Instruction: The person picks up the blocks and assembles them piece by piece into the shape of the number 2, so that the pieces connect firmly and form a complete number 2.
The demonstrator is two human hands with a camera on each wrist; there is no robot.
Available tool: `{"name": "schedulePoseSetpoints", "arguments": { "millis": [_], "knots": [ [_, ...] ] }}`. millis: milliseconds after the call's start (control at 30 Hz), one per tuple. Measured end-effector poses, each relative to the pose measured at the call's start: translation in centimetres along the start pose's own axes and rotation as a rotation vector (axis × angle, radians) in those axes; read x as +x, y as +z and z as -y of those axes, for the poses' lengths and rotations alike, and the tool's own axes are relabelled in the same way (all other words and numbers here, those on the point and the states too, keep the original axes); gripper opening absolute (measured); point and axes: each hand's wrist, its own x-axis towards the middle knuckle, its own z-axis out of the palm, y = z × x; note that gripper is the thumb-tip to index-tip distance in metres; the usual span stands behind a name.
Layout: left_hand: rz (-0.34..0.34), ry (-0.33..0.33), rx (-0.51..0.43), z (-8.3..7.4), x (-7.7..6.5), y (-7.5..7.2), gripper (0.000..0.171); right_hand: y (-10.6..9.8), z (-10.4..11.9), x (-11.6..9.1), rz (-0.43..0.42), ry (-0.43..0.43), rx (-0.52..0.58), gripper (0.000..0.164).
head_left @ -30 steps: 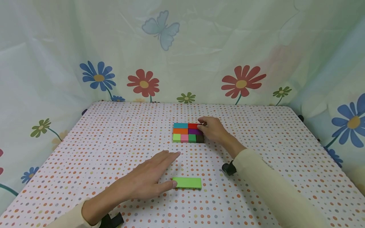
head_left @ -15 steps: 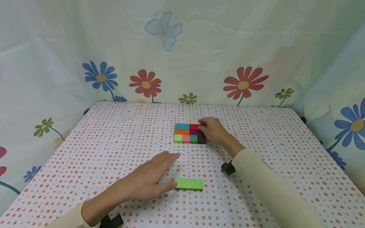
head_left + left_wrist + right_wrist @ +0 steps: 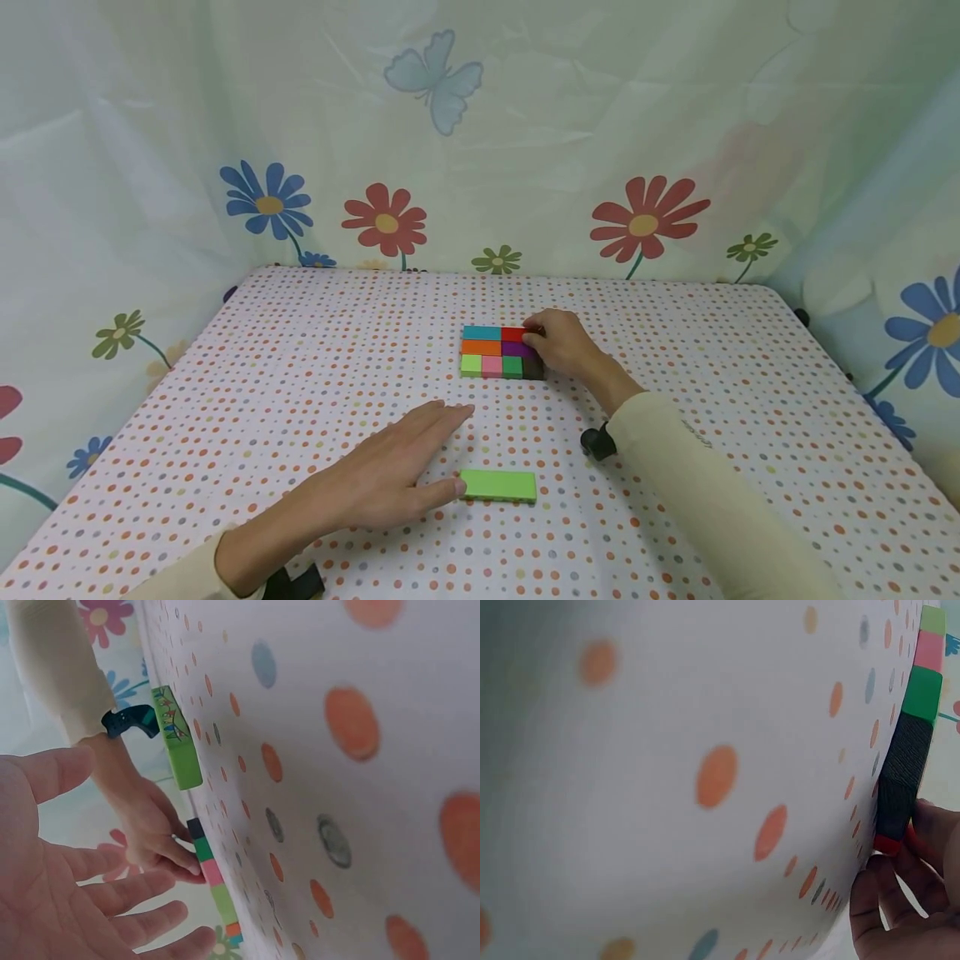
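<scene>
Flat coloured blocks lie side by side in a rectangle on the spotted table: teal [image 3: 482,332] and red [image 3: 513,333] in the far row, orange [image 3: 480,347] and purple [image 3: 514,348] in the middle, light green, pink, green and black [image 3: 533,367] nearest. My right hand [image 3: 564,340] is at the rectangle's right end, thumb and fingers pinching the red block's end, partly covering it. My left hand [image 3: 393,467] hovers palm down with fingers straight. Its thumb tip overlaps the left end of a longer bright-green block [image 3: 498,485], which shows printed drawings in the left wrist view.
A white cloth with coloured dots covers the table [image 3: 337,333]. Behind and beside it hangs a curtain [image 3: 540,125] printed with flowers and a butterfly. Black straps with cameras [image 3: 598,443] sit on both wrists.
The head view has shifted slightly, so the table's contents appear a little further right. Both hands keep nearly the same pose, and the blocks hold the same arrangement.
</scene>
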Motion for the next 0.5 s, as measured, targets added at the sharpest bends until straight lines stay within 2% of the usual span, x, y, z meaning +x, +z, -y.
{"name": "schedulePoseSetpoints", "arguments": {
  "millis": [500],
  "knots": [
    [0.004, 0.02, 0.009, 0.2, -0.14, 0.04, 0.08, -0.01, -0.47, 0.02, -0.031, 0.0, -0.02, 0.037]
  ]
}}
